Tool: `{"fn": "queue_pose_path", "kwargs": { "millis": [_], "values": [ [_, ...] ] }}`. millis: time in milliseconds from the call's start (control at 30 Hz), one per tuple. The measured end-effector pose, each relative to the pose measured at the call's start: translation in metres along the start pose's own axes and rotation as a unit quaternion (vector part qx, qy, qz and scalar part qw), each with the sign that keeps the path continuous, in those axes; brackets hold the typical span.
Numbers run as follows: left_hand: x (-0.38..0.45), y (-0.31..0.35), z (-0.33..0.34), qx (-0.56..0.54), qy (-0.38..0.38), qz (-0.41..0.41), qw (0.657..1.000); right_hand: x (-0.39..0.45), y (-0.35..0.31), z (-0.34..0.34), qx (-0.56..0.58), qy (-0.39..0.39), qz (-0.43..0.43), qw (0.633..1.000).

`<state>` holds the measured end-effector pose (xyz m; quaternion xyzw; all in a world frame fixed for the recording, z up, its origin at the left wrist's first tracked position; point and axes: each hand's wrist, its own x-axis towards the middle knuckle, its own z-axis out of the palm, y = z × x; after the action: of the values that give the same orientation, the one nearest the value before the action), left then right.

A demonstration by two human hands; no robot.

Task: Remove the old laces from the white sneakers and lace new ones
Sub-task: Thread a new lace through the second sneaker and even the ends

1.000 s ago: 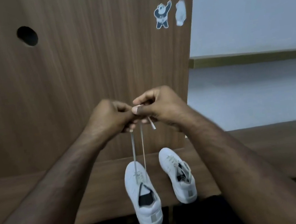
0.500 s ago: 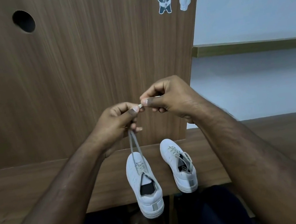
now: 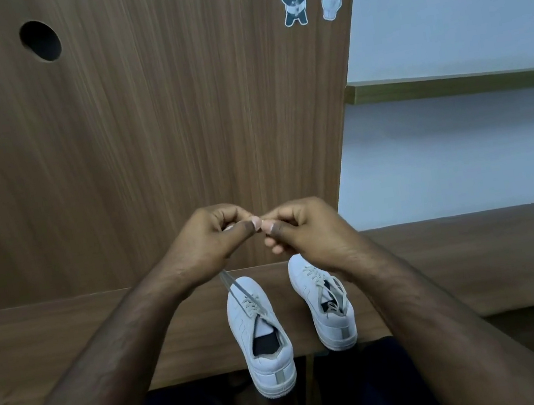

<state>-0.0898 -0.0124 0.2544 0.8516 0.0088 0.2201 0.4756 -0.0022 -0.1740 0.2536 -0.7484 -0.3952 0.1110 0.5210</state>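
Left hand (image 3: pixel 206 246) and right hand (image 3: pixel 301 232) meet thumb to thumb, fingers curled, pinching a grey lace (image 3: pixel 233 285) rising from the nearer white sneaker (image 3: pixel 261 335) on the worktop (image 3: pixel 70 335).

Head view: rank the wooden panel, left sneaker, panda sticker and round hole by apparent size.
1. Wooden panel.
2. Left sneaker.
3. Panda sticker and round hole: look alike, unranked; both sit on the panel, farther than the sneaker.

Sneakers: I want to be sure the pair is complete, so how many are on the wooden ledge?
2. The left sneaker lies nearer the camera, its heel over the wooden ledge's front edge; the right sneaker sits beside it, farther back. None appears hidden.
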Motion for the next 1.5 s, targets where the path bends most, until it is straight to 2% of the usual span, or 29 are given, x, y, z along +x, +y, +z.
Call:
{"fn": "queue_pose_path", "kwargs": {
  "millis": [67,133,233,300,367,400,433,467,500,567,600,633,667,733,767,833,933,1000,1033,1100,1133,1200,1233,1267,1333,1367,1433,1500],
  "values": [
    [-0.001,-0.003,-0.002,0.017,-0.014,0.003,1.0,-0.003,0.001,-0.002,0.048,-0.008,0.063,0.997],
    [0.0,-0.009,-0.003,0.009,-0.02,0.004,1.0,-0.009,0.003,-0.006,0.084,-0.049,0.123,0.988],
    [-0.001,-0.02,0.006,-0.088,0.007,0.003,0.996,-0.02,0.0,-0.007,0.254,-0.095,0.125,0.954],
    [-0.002,-0.027,0.023,-0.14,0.013,-0.01,0.99,-0.023,-0.004,0.001,0.377,-0.059,0.079,0.921],
    [-0.005,-0.034,0.047,-0.145,0.004,-0.022,0.989,-0.018,-0.005,0.01,0.428,0.018,0.044,0.903],
    [-0.008,-0.038,0.058,-0.13,-0.003,-0.02,0.991,-0.014,-0.003,0.013,0.393,0.063,0.02,0.917],
    [-0.01,-0.042,0.066,-0.105,-0.013,-0.014,0.994,-0.01,0.002,0.014,0.313,0.109,-0.007,0.943],
    [-0.01,-0.046,0.07,-0.073,-0.026,-0.006,0.997,-0.007,0.01,0.013,0.181,0.151,-0.038,0.971],
    [-0.012,-0.048,0.072,-0.042,-0.043,-0.001,0.998,-0.005,0.02,0.01,0.009,0.175,-0.071,0.982],
    [-0.011,-0.055,0.068,0.008,-0.066,-0.005,0.998,-0.003,0.04,0.008,-0.284,0.129,-0.09,0.946],
    [-0.009,-0.058,0.065,0.033,-0.064,-0.008,0.997,-0.002,0.049,0.008,-0.349,0.092,-0.062,0.93],
    [-0.008,-0.06,0.062,0.059,-0.054,-0.011,0.997,-0.002,0.056,0.008,-0.358,0.065,-0.024,0.931],
    [-0.007,-0.062,0.059,0.078,-0.042,-0.008,0.996,-0.003,0.061,0.008,-0.327,0.043,0.018,0.944],
    [-0.003,-0.069,0.055,0.067,-0.024,-0.012,0.997,-0.007,0.064,0.008,-0.175,-0.008,0.118,0.977],
    [-0.002,-0.074,0.054,0.038,-0.018,-0.02,0.999,-0.01,0.062,0.008,-0.086,-0.037,0.166,0.982],
    [-0.002,-0.08,0.056,-0.043,0.003,-0.028,0.999,-0.017,0.058,0.008,0.073,-0.091,0.225,0.967],
    [-0.007,-0.077,0.071,-0.159,0.051,-0.04,0.985,-0.02,0.055,0.011,0.291,-0.107,0.215,0.926],
    [-0.012,-0.082,0.083,-0.16,0.047,-0.063,0.984,-0.016,0.056,0.019,0.406,-0.05,0.177,0.895],
    [-0.014,-0.09,0.088,-0.134,0.035,-0.068,0.988,-0.013,0.058,0.024,0.424,-0.014,0.16,0.891],
    [-0.016,-0.109,0.096,-0.043,-0.006,-0.075,0.996,-0.004,0.067,0.034,0.363,0.05,0.125,0.922],
    [-0.016,-0.116,0.099,0.005,-0.033,-0.082,0.996,0.001,0.074,0.037,0.289,0.074,0.11,0.948],
    [-0.019,-0.125,0.101,0.088,-0.059,-0.093,0.99,0.008,0.09,0.04,0.059,0.1,0.074,0.99],
    [-0.021,-0.127,0.101,0.115,-0.054,-0.092,0.988,0.011,0.099,0.041,-0.08,0.088,0.051,0.992],
    [-0.021,-0.127,0.101,0.13,-0.044,-0.089,0.986,0.013,0.107,0.042,-0.204,0.058,0.038,0.976],
    [-0.022,-0.13,0.096,0.149,-0.025,-0.083,0.985,0.015,0.12,0.046,-0.347,-0.026,0.052,0.936],
    [-0.021,-0.134,0.094,0.156,-0.018,-0.084,0.984,0.015,0.125,0.048,-0.376,-0.066,0.062,0.922],
    [-0.019,-0.14,0.088,0.15,0.001,-0.093,0.984,0.012,0.129,0.054,-0.327,-0.127,0.103,0.931],
    [-0.018,-0.144,0.086,0.111,0.015,-0.105,0.988,0.01,0.127,0.057,-0.128,-0.141,0.216,0.958]
  ]
}}
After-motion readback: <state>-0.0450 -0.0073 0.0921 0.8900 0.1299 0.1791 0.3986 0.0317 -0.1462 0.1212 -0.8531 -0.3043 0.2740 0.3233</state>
